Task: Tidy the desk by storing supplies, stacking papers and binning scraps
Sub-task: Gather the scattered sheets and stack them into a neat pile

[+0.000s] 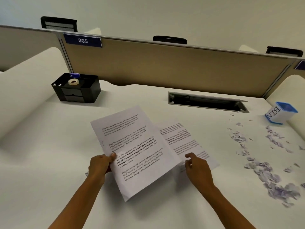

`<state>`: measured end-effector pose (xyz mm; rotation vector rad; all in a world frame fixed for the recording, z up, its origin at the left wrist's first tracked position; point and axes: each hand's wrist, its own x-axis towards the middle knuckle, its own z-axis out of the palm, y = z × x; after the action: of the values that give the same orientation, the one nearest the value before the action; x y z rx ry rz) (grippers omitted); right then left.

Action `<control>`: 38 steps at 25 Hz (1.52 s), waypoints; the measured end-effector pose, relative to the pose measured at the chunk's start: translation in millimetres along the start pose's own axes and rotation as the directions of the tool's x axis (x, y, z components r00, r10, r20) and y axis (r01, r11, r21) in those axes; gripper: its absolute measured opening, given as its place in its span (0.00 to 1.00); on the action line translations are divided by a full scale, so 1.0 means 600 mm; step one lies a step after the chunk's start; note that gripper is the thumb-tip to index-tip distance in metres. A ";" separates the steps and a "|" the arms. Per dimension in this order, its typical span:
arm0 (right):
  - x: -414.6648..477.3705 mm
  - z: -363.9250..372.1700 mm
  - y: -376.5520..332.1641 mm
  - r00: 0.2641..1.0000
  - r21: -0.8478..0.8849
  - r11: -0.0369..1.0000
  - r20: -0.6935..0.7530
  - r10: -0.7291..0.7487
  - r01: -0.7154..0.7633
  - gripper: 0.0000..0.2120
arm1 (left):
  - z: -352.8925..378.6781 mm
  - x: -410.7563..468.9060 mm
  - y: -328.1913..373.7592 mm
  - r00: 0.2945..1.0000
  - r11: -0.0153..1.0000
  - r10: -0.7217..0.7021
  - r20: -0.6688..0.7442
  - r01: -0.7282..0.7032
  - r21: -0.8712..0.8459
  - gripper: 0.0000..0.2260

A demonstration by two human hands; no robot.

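Observation:
My left hand [99, 166] grips the left edge of a printed sheet [132, 151], thumb on top, holding it tilted above the white desk [49, 162]. A second printed sheet [183, 142] lies flat to its right, text upside down. My right hand [197, 167] rests on that second sheet near its lower edge, fingers loosely bent; whether it pinches the paper is unclear. Torn paper scraps [267, 162] are scattered over the right side of the desk. A small white and blue box marked BIN [280, 114] stands at the far right.
A black desk organizer [77, 90] at the back left holds a tape roll [73, 82] and a blue clip. A cable slot [206, 102] is set into the desk below the beige partition [165, 66]. Something small peeks out under my left hand.

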<state>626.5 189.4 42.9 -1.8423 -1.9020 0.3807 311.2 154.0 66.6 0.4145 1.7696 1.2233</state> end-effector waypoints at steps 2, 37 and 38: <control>0.014 -0.010 0.014 0.998 0.047 0.997 -0.036 0.060 -0.058 0.13 | -0.004 0.000 -0.005 1.000 0.999 0.012 0.015 -0.012 0.039 0.06; 0.173 -0.095 -0.231 0.737 -0.505 0.537 0.446 -0.509 0.676 0.16 | 0.019 0.011 0.025 0.912 0.903 -0.209 0.352 0.041 0.429 0.26; 0.166 -0.065 -0.243 0.705 -0.496 0.503 0.447 -0.551 0.708 0.16 | 0.023 0.009 0.024 0.915 0.900 -0.208 0.345 0.040 0.434 0.27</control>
<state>521.1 274.1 162.7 -1.2534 -2.9789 -0.3985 317.0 172.0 75.6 0.7241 1.6722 0.6040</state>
